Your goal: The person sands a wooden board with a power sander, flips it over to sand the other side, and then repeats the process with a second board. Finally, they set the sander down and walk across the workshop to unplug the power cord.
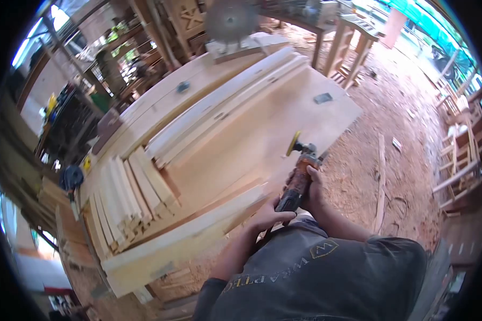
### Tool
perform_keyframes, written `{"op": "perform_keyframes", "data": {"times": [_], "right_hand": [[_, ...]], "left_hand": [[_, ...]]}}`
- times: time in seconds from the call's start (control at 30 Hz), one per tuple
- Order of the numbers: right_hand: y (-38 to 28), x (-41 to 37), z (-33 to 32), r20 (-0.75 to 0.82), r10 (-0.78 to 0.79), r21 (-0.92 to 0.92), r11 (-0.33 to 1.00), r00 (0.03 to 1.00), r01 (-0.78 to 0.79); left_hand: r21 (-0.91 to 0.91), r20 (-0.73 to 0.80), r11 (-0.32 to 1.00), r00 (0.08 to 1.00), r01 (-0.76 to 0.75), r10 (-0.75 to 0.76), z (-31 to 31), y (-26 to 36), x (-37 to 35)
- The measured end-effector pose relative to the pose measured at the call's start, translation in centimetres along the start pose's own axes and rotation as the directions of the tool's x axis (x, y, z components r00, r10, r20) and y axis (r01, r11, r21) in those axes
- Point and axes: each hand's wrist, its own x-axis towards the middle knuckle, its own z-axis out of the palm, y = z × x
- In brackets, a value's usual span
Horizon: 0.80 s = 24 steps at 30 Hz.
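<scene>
An angle grinder (297, 187) with a dark rear body and an orange-brown front is held in front of my shirt, beside the workbench's near edge. My left hand (270, 215) is closed around its dark rear end. Further forward, my right hand (314, 191) wraps the body close to the head, thumb on top. A yellow disc (293, 143) sits on the grinder's head, tilted on edge and apart from the wooden bench top (251, 134). Some fingers of both hands are hidden behind the tool.
Wooden strips (131, 195) lie bundled on the bench's left part, with long boards (225, 107) along the middle. A circular saw blade (231, 20) stands at the far end. Wooden chair frames (352, 48) stand beyond; wood shavings (396, 117) cover the floor at right.
</scene>
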Motion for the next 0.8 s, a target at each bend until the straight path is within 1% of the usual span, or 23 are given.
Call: {"op": "perform_keyframes", "data": {"times": [0.03, 0.07, 0.1, 0.13, 0.17, 0.2, 0.23, 0.27, 0.3, 0.33, 0.37, 0.4, 0.47, 0.5, 0.53, 0.57, 0.6, 0.63, 0.67, 0.7, 0.73, 0.77, 0.8], "right_hand": [[-0.3, -0.6, 0.7, -0.037, 0.043, 0.059, 0.997, 0.998, -0.041], [-0.4, -0.5, 0.4, -0.041, 0.026, 0.067, 0.998, 0.999, -0.024], [-0.6, 0.0, 0.0, -0.112, 0.030, -0.072, 0.997, 0.993, -0.038], [-1.1, 1.0, -0.7, -0.184, 0.026, -0.207, 0.976, 0.983, -0.064], [-1.0, 2.6, -2.7, -0.175, 0.031, -0.304, 0.949, 0.984, -0.083], [-1.0, 3.3, -3.1, -0.248, 0.012, -0.367, 0.924, 0.969, -0.105], [-1.0, 4.5, -4.2, -0.319, 0.007, -0.452, 0.878, 0.948, -0.159], [-1.1, 5.7, -5.3, -0.388, -0.001, -0.527, 0.821, 0.921, -0.221], [-1.6, 6.2, -5.0, -0.390, -0.007, -0.525, 0.823, 0.921, -0.216], [-2.2, 6.6, -4.2, -0.394, -0.011, -0.452, 0.873, 0.919, -0.183], [-3.4, 7.2, -3.9, -0.396, -0.015, -0.378, 0.914, 0.918, -0.148], [-4.8, 8.1, -4.8, -0.394, -0.012, -0.380, 0.913, 0.919, -0.151], [-6.9, 9.7, -7.2, -0.383, -0.096, -0.394, 0.916, 0.919, -0.069], [-9.2, 9.7, -5.9, -0.430, -0.060, -0.340, 0.935, 0.901, -0.100], [-10.7, 11.0, -7.4, -0.446, -0.074, -0.406, 0.905, 0.892, -0.128], [-11.9, 13.1, -10.1, -0.386, -0.046, -0.391, 0.913, 0.921, -0.119], [-13.9, 14.4, -11.5, -0.402, -0.006, -0.387, 0.907, 0.916, -0.164], [-15.7, 15.7, -13.3, -0.334, 0.002, -0.366, 0.921, 0.943, -0.132], [-17.8, 15.3, -12.5, -0.284, 0.021, -0.431, 0.890, 0.958, -0.147], [-19.2, 17.7, -16.6, -0.174, 0.077, -0.497, 0.854, 0.982, -0.155], [-21.1, 16.8, -14.4, -0.126, 0.103, -0.585, 0.795, 0.987, -0.158], [-22.0, 18.7, -17.0, -0.130, 0.103, -0.586, 0.794, 0.986, -0.161], [-23.2, 19.9, -16.8, -0.142, 0.121, -0.622, 0.761, 0.982, -0.184]], "left_hand": [[-0.015, 0.030, 1.000, 0.999, 0.013, -0.013, 0.2, 0.4, 0.4], [-0.028, 0.052, 0.999, 0.998, 0.026, -0.025, 0.3, 0.7, 0.8], [0.024, 0.064, 0.998, 0.996, 0.058, -0.060, 0.6, 1.2, 1.1], [0.035, 0.072, 0.998, 0.996, 0.055, -0.058, 0.7, 1.5, 2.1], [0.372, -0.022, 0.928, 1.000, 0.009, 0.000, 1.0, 1.8, 3.0], [0.664, -0.089, 0.747, 0.992, -0.006, 0.088, 1.4, 2.0, 4.2], [0.722, -0.105, 0.691, 0.982, -0.035, 0.159, 1.5, 1.9, 5.4], [0.724, -0.095, 0.689, 0.983, -0.039, 0.156, 1.6, 1.9, 6.5], [0.772, -0.114, 0.636, 0.984, 0.002, 0.134, 1.8, 2.4, 7.7], [0.814, -0.137, 0.579, 0.984, 0.045, 0.116, 2.1, 3.0, 9.1], [0.810, -0.142, 0.586, 0.978, 0.025, 0.154, 2.5, 2.6, 10.8], [0.809, -0.146, 0.587, 0.977, 0.028, 0.154, 3.1, 2.8, 12.2], [0.777, -0.150, 0.628, 0.960, -0.033, 0.235, 4.5, 2.6, 14.4], [0.775, -0.123, 0.630, 0.990, 0.049, 0.074, 5.1, 5.5, 14.8], [0.747, -0.167, 0.659, 0.984, 0.089, 0.056, 5.1, 5.3, 15.4], [0.720, -0.151, 0.690, 0.953, -0.076, 0.263, 4.9, 4.7, 15.9], [0.694, -0.158, 0.680, 0.872, -0.236, 0.463, 4.8, 3.8, 16.3], [0.687, -0.234, 0.712, 0.883, -0.147, 0.408, 4.3, 1.6, 17.0], [0.657, -0.322, 0.749, 0.866, -0.088, 0.383, 4.4, 1.4, 16.8], [0.590, -0.409, 0.804, 0.831, -0.074, 0.377, 4.1, 1.4, 16.2], [0.516, -0.502, 0.855, 0.788, -0.059, 0.357, 4.0, 1.2, 14.8], [0.514, -0.597, 0.858, 0.716, -0.004, 0.362, 4.1, 1.3, 13.5], [0.508, -0.680, 0.860, 0.637, 0.051, 0.364, 4.3, 1.1, 12.2]]}}
